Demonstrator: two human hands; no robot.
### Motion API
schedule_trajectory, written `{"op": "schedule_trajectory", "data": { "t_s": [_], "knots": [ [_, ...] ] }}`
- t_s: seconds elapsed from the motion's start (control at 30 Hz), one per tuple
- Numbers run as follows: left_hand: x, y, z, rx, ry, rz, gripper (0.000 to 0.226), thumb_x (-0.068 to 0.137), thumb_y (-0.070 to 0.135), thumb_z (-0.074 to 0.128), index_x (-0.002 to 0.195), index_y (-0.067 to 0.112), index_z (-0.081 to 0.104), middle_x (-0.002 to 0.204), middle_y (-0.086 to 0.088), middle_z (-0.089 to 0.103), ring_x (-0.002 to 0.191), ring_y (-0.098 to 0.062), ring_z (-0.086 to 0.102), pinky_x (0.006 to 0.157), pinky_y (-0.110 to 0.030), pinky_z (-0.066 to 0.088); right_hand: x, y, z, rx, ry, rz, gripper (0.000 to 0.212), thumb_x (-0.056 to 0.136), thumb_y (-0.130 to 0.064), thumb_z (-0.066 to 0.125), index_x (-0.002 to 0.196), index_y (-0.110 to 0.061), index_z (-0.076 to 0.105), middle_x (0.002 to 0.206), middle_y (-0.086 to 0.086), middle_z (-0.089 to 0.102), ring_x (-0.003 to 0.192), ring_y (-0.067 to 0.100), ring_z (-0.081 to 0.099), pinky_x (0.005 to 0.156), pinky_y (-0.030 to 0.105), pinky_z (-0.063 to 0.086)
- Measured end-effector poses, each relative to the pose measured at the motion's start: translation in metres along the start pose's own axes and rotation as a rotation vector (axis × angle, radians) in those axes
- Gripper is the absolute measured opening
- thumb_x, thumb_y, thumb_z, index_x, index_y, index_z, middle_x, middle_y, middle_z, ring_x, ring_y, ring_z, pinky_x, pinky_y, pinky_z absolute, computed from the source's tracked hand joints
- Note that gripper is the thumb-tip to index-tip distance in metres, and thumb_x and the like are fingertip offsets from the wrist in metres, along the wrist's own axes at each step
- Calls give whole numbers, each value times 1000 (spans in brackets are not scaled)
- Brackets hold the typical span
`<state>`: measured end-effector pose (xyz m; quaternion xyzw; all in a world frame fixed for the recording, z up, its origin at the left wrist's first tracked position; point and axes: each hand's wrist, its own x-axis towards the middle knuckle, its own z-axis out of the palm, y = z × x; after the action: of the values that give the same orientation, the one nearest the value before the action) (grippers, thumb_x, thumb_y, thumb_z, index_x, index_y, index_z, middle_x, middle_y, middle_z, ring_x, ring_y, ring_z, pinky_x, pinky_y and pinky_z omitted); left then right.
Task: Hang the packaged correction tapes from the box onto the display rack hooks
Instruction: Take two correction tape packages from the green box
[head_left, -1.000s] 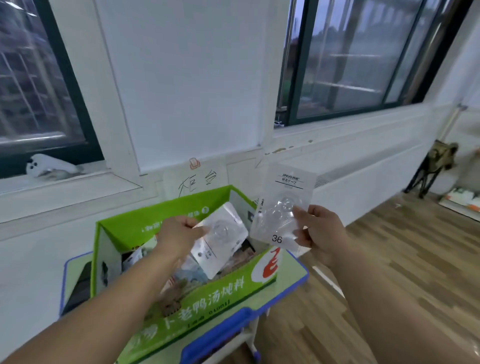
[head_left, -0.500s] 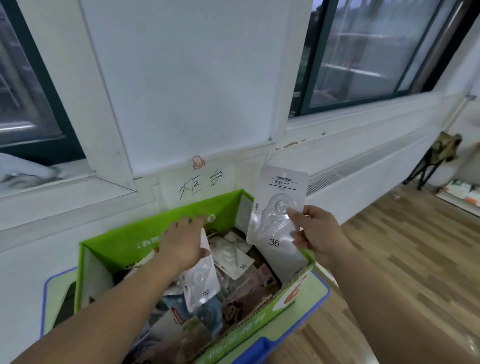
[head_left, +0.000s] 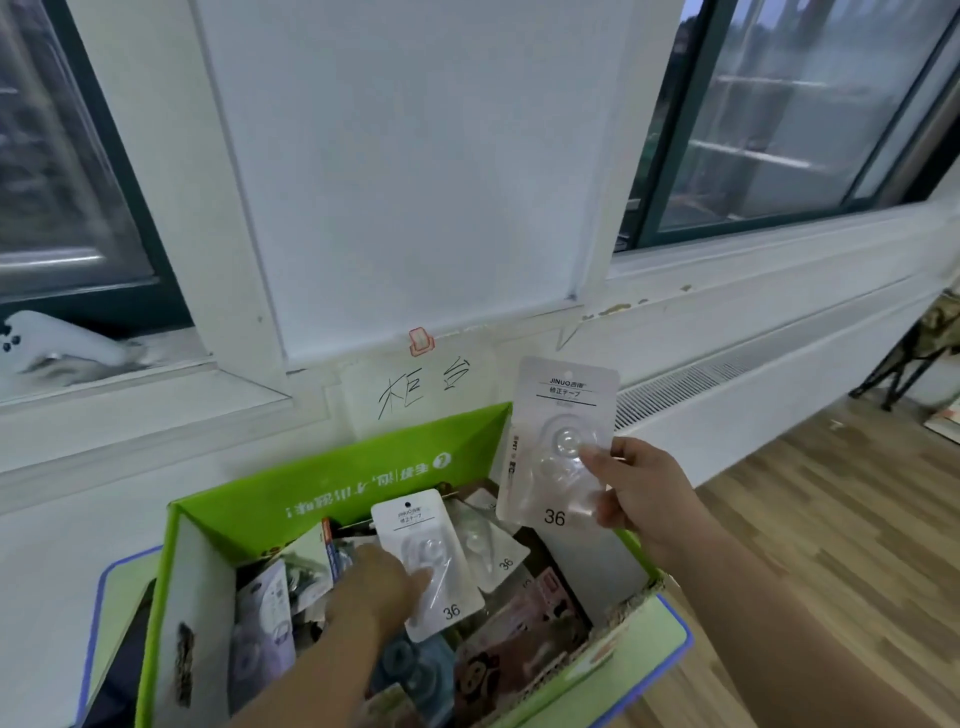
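The right hand (head_left: 639, 493) pinched a correction tape packet (head_left: 558, 415) over the green box's (head_left: 332, 493) far right corner. The left hand (head_left: 374, 587) pinched a second packet (head_left: 441, 597) inside. Either slick blister might slip.

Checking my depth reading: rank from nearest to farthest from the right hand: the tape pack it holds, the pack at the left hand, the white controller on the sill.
1. Held pack, pinched in the right hand itself.
2. Second pack, gripped by the left hand inside the green box.
3. White controller, far left on the windowsill.
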<state>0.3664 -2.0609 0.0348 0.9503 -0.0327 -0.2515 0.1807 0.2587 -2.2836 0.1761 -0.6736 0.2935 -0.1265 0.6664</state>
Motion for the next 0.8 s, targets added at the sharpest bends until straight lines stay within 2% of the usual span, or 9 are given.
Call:
{"op": "schedule_trajectory", "data": {
  "t_s": [0.13, 0.27, 0.37, 0.47, 0.53, 0.63, 0.67, 0.73, 0.8],
  "knots": [
    [2, 14, -1, 57, 136, -26, 69, 74, 65, 58, 114, 8, 55, 114, -11, 62, 103, -28, 61, 81, -33, 52, -10, 5, -14, 9, 58, 4, 13, 89, -18, 66, 86, -6, 61, 68, 6, 46, 51, 20, 45, 42, 22, 38],
    [9, 28, -6, -185, 202, -18, 44, 84, 39, 62, 111, 6, 56, 118, -21, 59, 106, -38, 57, 87, -38, 49, -19, 11, -30, 3, 124, 18, 26, 89, -19, 67, 71, -12, 49, 65, 6, 39, 50, 18, 43, 45, 25, 35],
    [4, 43, -16, -510, 255, 100, 15, 92, 15, 56, 95, 1, 60, 103, -27, 64, 92, -38, 59, 78, -38, 46, -27, 15, -36, 19, 185, 25, 31, 89, -18, 66, 67, -14, 44, 62, 5, 36, 48, 17, 42, 42, 22, 34],
    [-18, 66, -36, -841, 327, 159, 5, 93, 13, 55, 93, 9, 58, 97, -16, 64, 81, -25, 53, 66, -26, 44, -37, 21, -38, 59, 216, 33, 30, 90, -17, 66, 69, -13, 44, 64, 6, 35, 47, 17, 41, 39, 20, 32],
    [-40, 88, -52, -1042, 291, 206, 6, 94, 14, 55, 97, 11, 60, 94, -13, 62, 80, -21, 50, 56, -23, 38, -46, 23, -39, 73, 241, 38, 23, 90, -17, 65, 74, -11, 49, 66, 8, 39, 49, 18, 41, 39, 20, 34],
    [-75, 123, -65, -1158, 240, 337, 7, 93, 16, 57, 98, 14, 61, 83, -2, 61, 73, -15, 51, 65, -26, 41, -68, 24, -49, 103, 311, 45, 16, 90, -18, 65, 82, -8, 56, 66, 8, 46, 50, 17, 41, 40, 20, 39],
    [-87, 134, -65, -1169, 215, 396, 6, 93, 16, 58, 99, 14, 60, 78, 4, 57, 70, -11, 50, 63, -21, 42, -77, 23, -56, 111, 336, 44, 15, 91, -18, 65, 83, -8, 57, 66, 7, 49, 50, 17, 42, 40, 19, 40],
    [-112, 154, -61, -1174, 149, 468, 3, 93, 17, 58, 96, 16, 59, 74, 8, 54, 64, -3, 47, 50, -6, 40, -98, 22, -73, 119, 379, 30, 13, 91, -18, 64, 84, -8, 59, 64, 4, 54, 49, 15, 43, 41, 19, 40],
    [-137, 172, -51, -1173, 90, 517, 2, 92, 17, 59, 91, 16, 58, 71, 6, 53, 60, -7, 46, 43, -5, 37, -121, 21, -96, 128, 441, -1, 16, 91, -18, 64, 79, -9, 58, 57, 0, 54, 48, 16, 45, 43, 21, 40]
  ]
}}
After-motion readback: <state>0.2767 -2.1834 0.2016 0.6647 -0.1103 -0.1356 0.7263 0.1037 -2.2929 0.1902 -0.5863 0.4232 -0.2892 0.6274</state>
